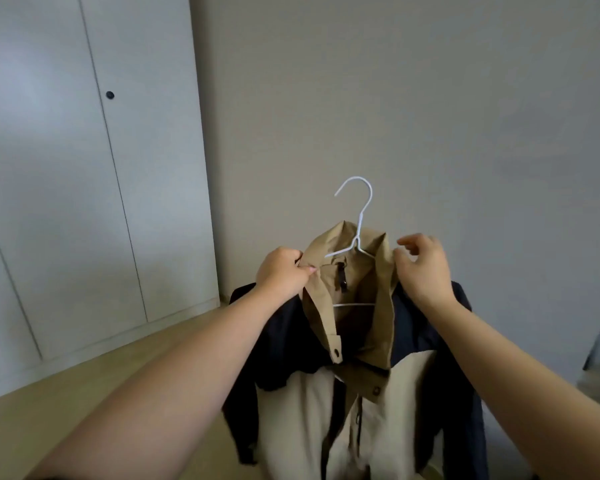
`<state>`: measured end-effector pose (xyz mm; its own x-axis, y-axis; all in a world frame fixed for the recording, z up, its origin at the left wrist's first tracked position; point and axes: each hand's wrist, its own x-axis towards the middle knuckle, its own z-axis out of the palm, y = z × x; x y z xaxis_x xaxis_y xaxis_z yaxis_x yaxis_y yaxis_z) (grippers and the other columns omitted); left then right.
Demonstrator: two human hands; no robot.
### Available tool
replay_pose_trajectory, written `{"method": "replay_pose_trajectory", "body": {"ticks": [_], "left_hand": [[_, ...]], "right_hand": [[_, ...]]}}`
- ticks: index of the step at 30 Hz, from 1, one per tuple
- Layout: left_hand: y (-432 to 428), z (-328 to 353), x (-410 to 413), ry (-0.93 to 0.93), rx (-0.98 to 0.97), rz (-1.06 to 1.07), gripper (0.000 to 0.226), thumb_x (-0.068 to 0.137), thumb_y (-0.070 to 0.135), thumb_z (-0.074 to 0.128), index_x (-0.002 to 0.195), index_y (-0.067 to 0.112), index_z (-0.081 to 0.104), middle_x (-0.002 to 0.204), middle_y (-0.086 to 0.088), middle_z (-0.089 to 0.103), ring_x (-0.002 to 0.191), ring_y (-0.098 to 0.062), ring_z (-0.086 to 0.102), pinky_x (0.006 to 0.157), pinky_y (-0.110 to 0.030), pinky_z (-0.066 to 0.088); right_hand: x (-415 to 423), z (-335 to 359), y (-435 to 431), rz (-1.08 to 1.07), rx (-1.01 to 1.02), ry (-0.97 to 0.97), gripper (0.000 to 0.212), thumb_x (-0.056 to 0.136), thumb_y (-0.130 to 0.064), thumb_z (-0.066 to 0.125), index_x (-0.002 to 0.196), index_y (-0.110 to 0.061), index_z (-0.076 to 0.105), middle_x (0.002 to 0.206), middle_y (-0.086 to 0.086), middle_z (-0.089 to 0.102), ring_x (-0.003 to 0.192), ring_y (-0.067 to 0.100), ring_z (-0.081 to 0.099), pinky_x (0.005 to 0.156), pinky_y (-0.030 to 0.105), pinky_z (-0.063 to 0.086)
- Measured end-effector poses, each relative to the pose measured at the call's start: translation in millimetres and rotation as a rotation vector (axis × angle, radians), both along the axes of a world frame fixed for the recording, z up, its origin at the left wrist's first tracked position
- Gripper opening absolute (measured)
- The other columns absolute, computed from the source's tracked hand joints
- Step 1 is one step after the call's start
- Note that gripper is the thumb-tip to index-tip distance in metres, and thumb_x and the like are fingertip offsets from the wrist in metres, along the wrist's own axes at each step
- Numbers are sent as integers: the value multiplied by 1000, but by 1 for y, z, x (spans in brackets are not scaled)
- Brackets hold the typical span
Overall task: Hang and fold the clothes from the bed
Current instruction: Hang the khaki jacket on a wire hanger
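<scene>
Two hands meet a tan-and-navy jacket (302, 410) on a white wire hanger (360, 216) before a beige wall (430, 116): left hand (284, 271) pinches the collar (383, 306), right hand (423, 268) hovers beside it, fingers loosely apart.

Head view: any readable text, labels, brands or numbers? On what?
None can be read.
Tan, cream and navy jacket: no print or logo shows.
Small black tab inside its collar: too small to tell whether it bears any marking.
White wire hanger: plain.
White cupboard doors: blank.
</scene>
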<state>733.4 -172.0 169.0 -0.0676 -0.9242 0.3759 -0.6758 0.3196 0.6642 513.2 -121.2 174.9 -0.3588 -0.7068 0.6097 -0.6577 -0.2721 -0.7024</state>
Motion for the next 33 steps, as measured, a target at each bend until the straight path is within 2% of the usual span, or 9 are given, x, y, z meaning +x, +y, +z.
{"method": "replay_pose_trajectory", "body": {"ticks": [4,7,10,13,18,23,26,28,33], "left_hand": [[3,-5,-5,34,-24,83,18,86,27,65,72,16,64,61,6,55,58,-10,52,47,-23,30],[6,-1,-4,92,-44,94,21,85,22,65,65,17,61,58,6,53,56,-11,51,47,-23,30],[7,3,0,187,-48,120,31,84,20,65,56,23,54,55,8,51,55,-12,50,47,-23,28],[4,8,13,306,-65,113,22,82,17,68,61,21,62,61,3,61,61,-16,58,52,-23,37],[13,-1,11,353,-11,-37,23,78,14,73,64,31,66,69,10,67,69,-8,62,58,-21,44],[9,-9,15,378,31,-12,14,76,12,73,66,21,68,76,-10,70,71,-20,62,65,-27,41],[12,-10,12,322,56,-60,16,74,12,75,64,24,68,74,-7,71,70,-18,62,64,-26,41],[14,-11,7,262,57,-94,16,72,13,76,63,24,68,76,-7,71,70,-19,63,63,-26,42],[16,-9,12,288,61,-149,22,69,5,77,64,26,70,76,-1,73,76,-17,67,69,-26,47]], "right_hand": [[8,0,12,-166,200,157,49,81,-64,46,68,-17,50,61,-1,55,60,21,53,49,29,34],[16,-13,12,-104,570,403,22,87,-38,55,83,-17,56,72,2,59,66,21,58,58,33,51],[23,-27,13,-26,272,266,19,87,-9,48,71,-20,51,65,-3,56,60,14,56,51,26,43],[24,-51,19,-40,-57,-22,23,79,-6,51,62,-19,42,53,-7,46,49,7,45,45,19,33],[17,-87,7,125,535,207,6,87,-19,58,86,-14,56,86,8,66,87,32,64,68,31,45],[11,-54,8,-54,109,15,40,76,-54,65,97,-26,46,81,-15,53,71,5,55,55,23,39],[11,-28,0,26,48,65,39,85,-48,62,106,-16,59,94,-4,56,87,12,54,73,27,44],[16,-11,-8,114,135,142,39,93,-43,54,88,-5,64,84,7,61,83,21,55,73,36,46],[15,18,-1,599,491,-387,23,97,-19,51,82,-6,64,77,8,64,76,20,58,70,32,45]]}}
